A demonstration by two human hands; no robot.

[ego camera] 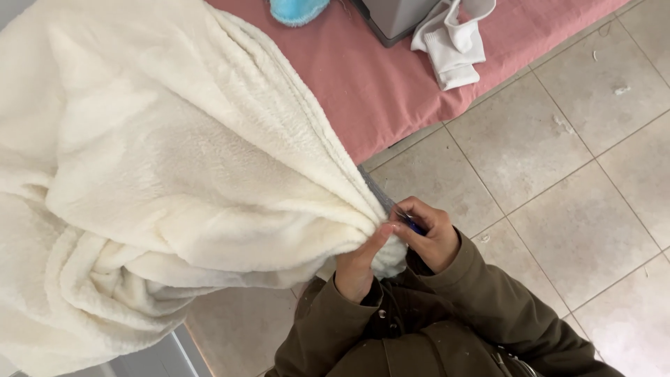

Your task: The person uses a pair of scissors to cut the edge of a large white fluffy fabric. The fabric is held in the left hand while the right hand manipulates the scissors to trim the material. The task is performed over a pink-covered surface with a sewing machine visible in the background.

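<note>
Cream fleece blanket (160, 174) bunched; left hand (359, 262) and right hand (433, 234) both clamped on gathered corner, above tiled floor (572, 174).

floor: beige tiled floor (558, 160), scattered lint | furniture: pink-covered table (391, 84) | light: even, soft

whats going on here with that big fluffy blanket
A person in an olive-green jacket is holding a bunched corner of a large cream fleece blanket with both hands. The left hand pinches the gathered fabric, while the right hand grips it beside a small blue item, too hidden to identify. The rest of the blanket hangs in folds to the left. Behind it, a pink-covered surface carries white folded cloth and a light-blue fuzzy thing. The floor is beige tile.
</note>
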